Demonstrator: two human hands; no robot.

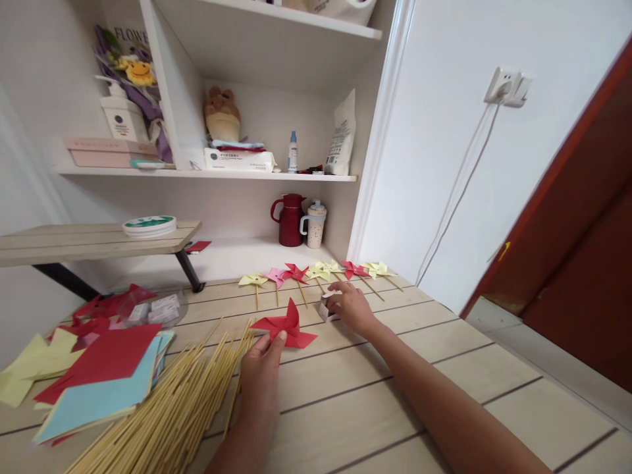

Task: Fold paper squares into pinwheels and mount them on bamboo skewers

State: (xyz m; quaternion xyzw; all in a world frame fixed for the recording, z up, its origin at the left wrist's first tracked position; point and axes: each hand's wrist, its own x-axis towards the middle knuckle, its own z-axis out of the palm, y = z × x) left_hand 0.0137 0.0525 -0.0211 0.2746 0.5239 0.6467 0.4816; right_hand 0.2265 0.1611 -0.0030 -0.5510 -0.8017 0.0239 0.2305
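Note:
A red paper pinwheel point(287, 326) with folded blades is pinched between the thumb and fingers of my left hand point(264, 362), just above the table. My right hand point(349, 305) is at a small white box point(324, 308), its bent fingers gripping the top of it; whether anything is between the fingertips is hidden. Behind both hands lies a row of finished pinwheels on sticks, among them a red one point(296, 272), a pink one point(275, 278) and a pale yellow one point(253, 280). A large bundle of thin wooden sticks point(172, 401) lies to the left of my left hand.
Red paper point(106, 355) and light blue paper point(99, 405) sheets are stacked at left, beside yellow cut pieces point(39, 362). A clear container point(158, 309) holds small boxes. A raised wooden stand point(99, 240) carries white round lids. A dark red jug point(291, 220) and a cup point(315, 225) stand behind.

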